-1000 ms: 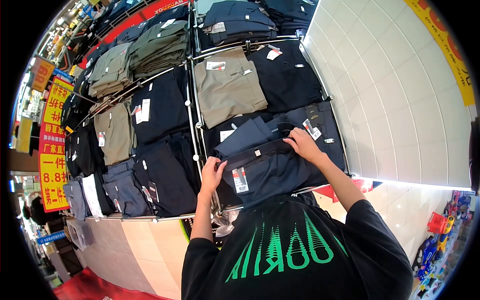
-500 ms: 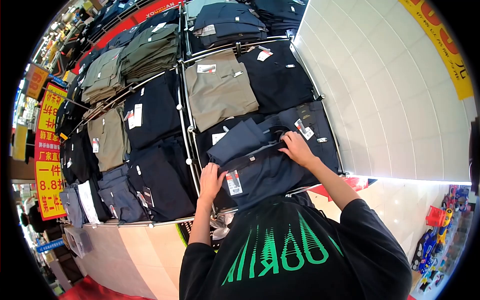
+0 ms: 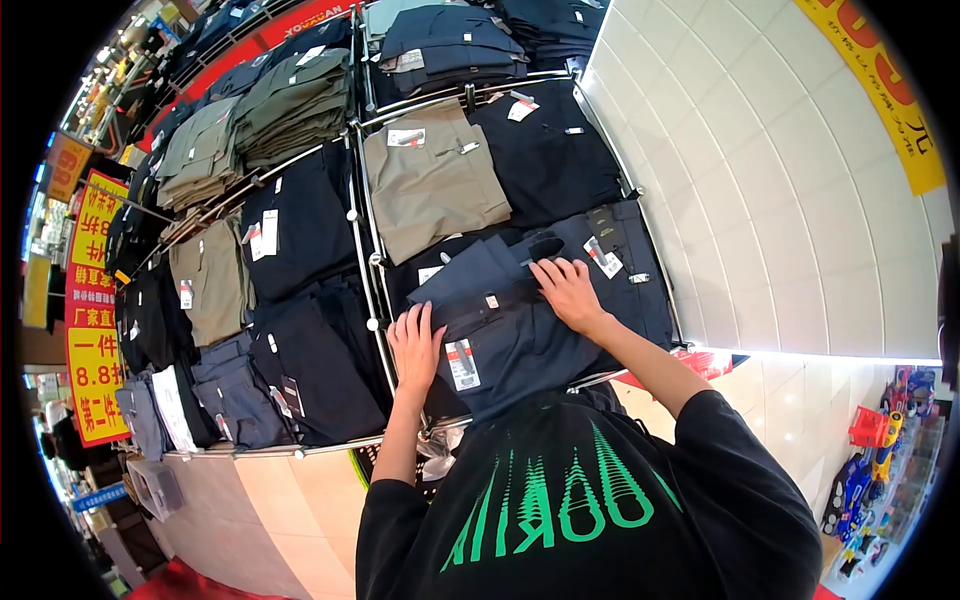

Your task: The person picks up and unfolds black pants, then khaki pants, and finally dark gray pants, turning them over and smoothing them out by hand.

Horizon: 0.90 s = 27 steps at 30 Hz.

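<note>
Black cotton T-shirt w/ green print is seen nearest, at the btm of the view, w/ both bare forearms reaching up from it. Left hand is laid flat, fingers spread & closed on nothing, at the left edge of the folded navy-blue cloth trousers, just beside a chrome wire rack divider. Right hand is pressed palm-down on the waistband end of the same trousers, fingers extended, nothing gripped. Those trousers are lying on top of the stack in the lowest right compartment of the sloped rack, a white paper price tag showing on them btwn the two hands. Above that compartment, folded khaki cloth trousers & folded black cloth trousers are set side by side. To the right, a white tiled wall is seen, w/ a yellow banner at its top. Far left, a red & yellow sale sign is hung.
</note>
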Each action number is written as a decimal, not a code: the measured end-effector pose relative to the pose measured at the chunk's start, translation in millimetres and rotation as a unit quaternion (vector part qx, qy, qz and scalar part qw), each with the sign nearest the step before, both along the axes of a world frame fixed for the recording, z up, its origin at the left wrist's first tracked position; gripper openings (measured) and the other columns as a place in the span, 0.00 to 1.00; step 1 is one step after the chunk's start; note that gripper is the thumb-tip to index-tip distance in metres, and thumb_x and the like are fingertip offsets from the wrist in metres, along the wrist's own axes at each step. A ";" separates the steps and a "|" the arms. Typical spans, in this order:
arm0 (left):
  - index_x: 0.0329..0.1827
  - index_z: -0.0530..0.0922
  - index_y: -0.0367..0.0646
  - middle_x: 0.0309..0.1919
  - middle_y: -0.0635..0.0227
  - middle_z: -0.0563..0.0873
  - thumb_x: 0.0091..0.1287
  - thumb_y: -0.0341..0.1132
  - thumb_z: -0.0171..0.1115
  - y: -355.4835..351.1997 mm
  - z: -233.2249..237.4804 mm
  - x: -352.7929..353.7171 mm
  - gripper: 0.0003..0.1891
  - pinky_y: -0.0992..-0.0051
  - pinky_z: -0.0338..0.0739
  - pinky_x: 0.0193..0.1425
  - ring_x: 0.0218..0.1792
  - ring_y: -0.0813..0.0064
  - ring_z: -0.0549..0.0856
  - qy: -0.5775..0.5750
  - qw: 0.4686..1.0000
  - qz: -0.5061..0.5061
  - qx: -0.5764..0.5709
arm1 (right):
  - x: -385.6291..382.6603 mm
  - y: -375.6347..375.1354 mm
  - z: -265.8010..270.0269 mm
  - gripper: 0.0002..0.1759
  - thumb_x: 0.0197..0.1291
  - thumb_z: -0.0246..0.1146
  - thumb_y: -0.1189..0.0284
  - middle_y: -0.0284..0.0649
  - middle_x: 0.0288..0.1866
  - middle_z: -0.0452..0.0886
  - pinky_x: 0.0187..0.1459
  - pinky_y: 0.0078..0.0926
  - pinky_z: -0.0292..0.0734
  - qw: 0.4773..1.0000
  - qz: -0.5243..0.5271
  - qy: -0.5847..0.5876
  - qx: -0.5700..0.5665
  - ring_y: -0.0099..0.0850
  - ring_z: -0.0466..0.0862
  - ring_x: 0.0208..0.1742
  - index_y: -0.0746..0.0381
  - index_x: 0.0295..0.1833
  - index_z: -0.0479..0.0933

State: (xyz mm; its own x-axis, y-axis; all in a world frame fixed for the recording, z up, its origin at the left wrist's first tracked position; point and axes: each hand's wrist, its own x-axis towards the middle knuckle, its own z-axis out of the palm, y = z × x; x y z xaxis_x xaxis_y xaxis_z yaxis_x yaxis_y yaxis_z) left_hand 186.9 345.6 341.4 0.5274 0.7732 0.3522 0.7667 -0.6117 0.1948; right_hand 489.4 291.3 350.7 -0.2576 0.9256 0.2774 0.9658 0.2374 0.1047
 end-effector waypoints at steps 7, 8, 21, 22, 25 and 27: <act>0.58 0.73 0.38 0.47 0.62 0.75 0.58 0.46 0.64 21.4 7.3 23.5 0.28 0.62 0.62 0.61 0.51 0.64 0.73 0.018 0.994 -0.100 -0.034 | -2.6 35.8 -1.7 0.34 0.52 0.66 0.63 0.39 0.50 0.71 0.67 0.41 0.55 0.994 0.088 0.019 -0.065 0.35 0.68 0.57 0.60 0.65 0.65; 0.58 0.73 0.38 0.46 0.62 0.75 0.58 0.47 0.63 22.9 6.6 24.9 0.28 0.63 0.63 0.59 0.49 0.63 0.73 0.022 0.994 -0.094 -0.053 | 0.9 38.4 -5.6 0.34 0.51 0.66 0.63 0.40 0.48 0.71 0.67 0.39 0.56 0.991 0.098 0.014 -0.085 0.35 0.69 0.56 0.60 0.64 0.66; 0.51 0.74 0.37 0.39 0.62 0.75 0.61 0.45 0.62 31.5 -13.1 19.7 0.22 0.69 0.66 0.48 0.41 0.63 0.73 -0.008 0.995 -0.083 -0.056 | 65.8 40.4 -1.2 0.31 0.51 0.67 0.66 0.41 0.48 0.73 0.59 0.34 0.62 0.992 0.060 0.045 -0.106 0.38 0.71 0.53 0.64 0.60 0.68; 0.50 0.74 0.37 0.39 0.62 0.75 0.61 0.44 0.62 31.6 -14.1 19.4 0.21 0.69 0.66 0.48 0.41 0.63 0.74 -0.011 0.994 -0.086 -0.059 | 65.0 38.4 1.7 0.31 0.51 0.67 0.67 0.42 0.48 0.73 0.58 0.33 0.63 0.990 0.058 0.051 -0.115 0.38 0.71 0.53 0.64 0.61 0.68; 0.48 0.74 0.38 0.38 0.63 0.76 0.60 0.42 0.63 31.5 -18.6 17.2 0.19 0.68 0.66 0.48 0.41 0.63 0.74 -0.012 0.994 -0.090 -0.067 | 65.4 35.4 0.9 0.31 0.51 0.67 0.69 0.42 0.50 0.72 0.56 0.30 0.66 0.987 0.052 0.051 -0.143 0.38 0.71 0.52 0.65 0.61 0.67; 0.47 0.74 0.38 0.38 0.63 0.77 0.61 0.42 0.63 31.2 -20.4 17.1 0.18 0.68 0.66 0.48 0.40 0.63 0.74 -0.002 0.994 -0.084 -0.069 | 67.5 34.1 -0.1 0.31 0.51 0.67 0.70 0.43 0.50 0.72 0.55 0.29 0.67 0.984 0.055 0.053 -0.158 0.38 0.71 0.52 0.66 0.62 0.67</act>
State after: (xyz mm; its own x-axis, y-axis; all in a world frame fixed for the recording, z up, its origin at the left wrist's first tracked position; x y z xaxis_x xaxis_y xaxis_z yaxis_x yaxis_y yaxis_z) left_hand 204.0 376.7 321.0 0.6518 0.7157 0.2508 0.6557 -0.6980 0.2879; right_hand 556.9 325.5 350.6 -0.3469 0.9378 0.0098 0.9337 0.3464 -0.0906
